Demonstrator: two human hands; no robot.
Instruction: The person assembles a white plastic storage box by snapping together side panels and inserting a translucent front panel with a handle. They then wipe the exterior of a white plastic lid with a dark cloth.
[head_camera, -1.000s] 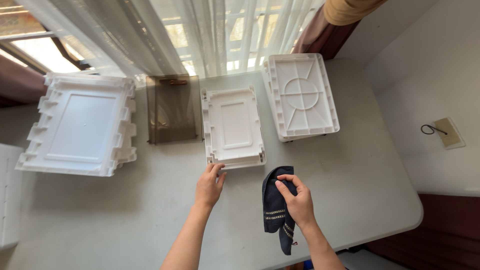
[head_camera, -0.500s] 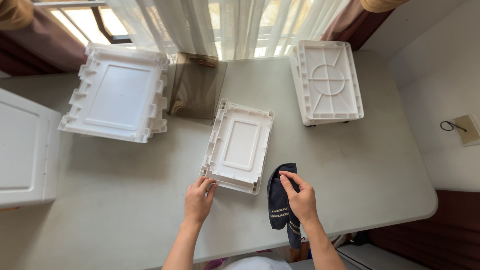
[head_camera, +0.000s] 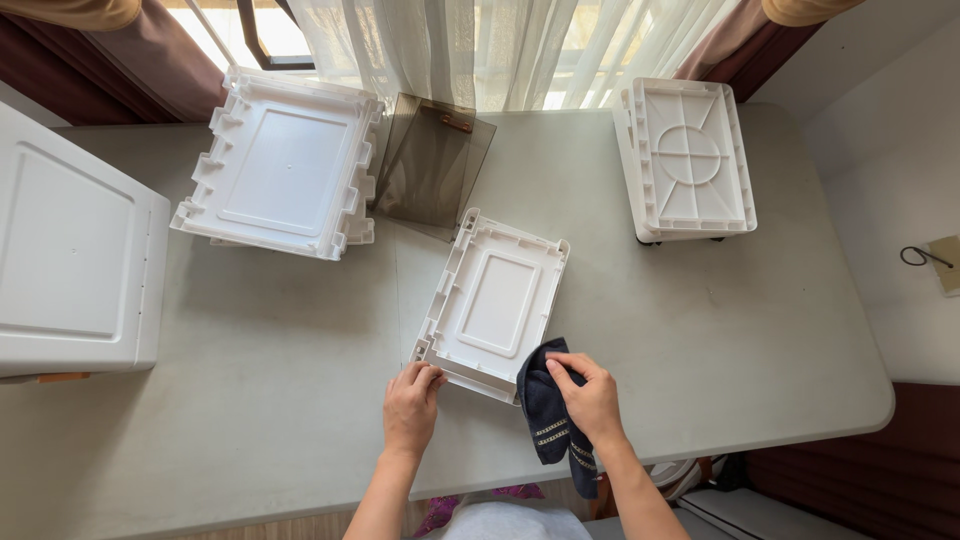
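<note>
A small white plastic bin lies upside down on the grey table, turned at a slant. My left hand rests its fingertips on the bin's near left corner. My right hand grips a dark blue cloth with pale stitched bands. The cloth's upper end touches the bin's near right corner and its lower end hangs toward the table's front edge.
A larger upturned white bin sits at the back left, another at the back right. A smoky translucent panel lies between them. A big white box fills the left edge. Sheer curtains hang behind the table.
The small bin has been drawn toward me and turned at a slant. My right hand brought the cloth up against the bin's near corner. The view shifted, showing more of the left side.
</note>
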